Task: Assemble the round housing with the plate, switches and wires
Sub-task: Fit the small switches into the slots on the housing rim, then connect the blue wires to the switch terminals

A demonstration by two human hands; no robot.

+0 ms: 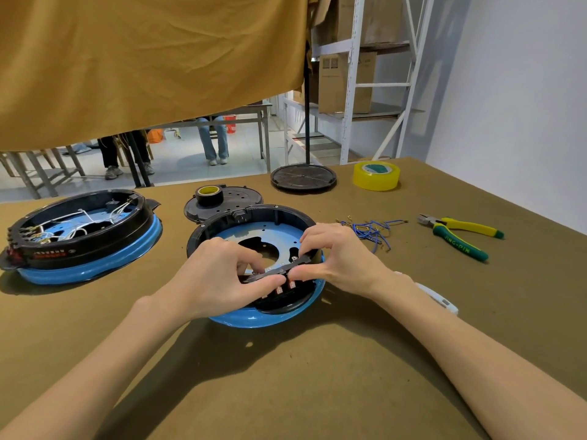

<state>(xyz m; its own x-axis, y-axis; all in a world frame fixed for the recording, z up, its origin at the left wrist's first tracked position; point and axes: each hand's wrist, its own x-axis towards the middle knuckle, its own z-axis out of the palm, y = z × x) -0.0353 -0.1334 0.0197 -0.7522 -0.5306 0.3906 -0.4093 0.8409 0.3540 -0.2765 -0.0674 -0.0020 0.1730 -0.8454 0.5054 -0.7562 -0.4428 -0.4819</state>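
Both hands (222,274) (336,258) pinching switch strip (279,270), seating it at housing (254,319) rim; next, press flush.

We note: housing (263,319) base glossy blue, rim black matt plastic; inner plate (251,231) smooth blue; table (286,376) covered in matt olive cloth.

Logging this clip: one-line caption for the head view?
Both hands, left hand and right hand, pinch a black switch strip at the near rim of the round housing.
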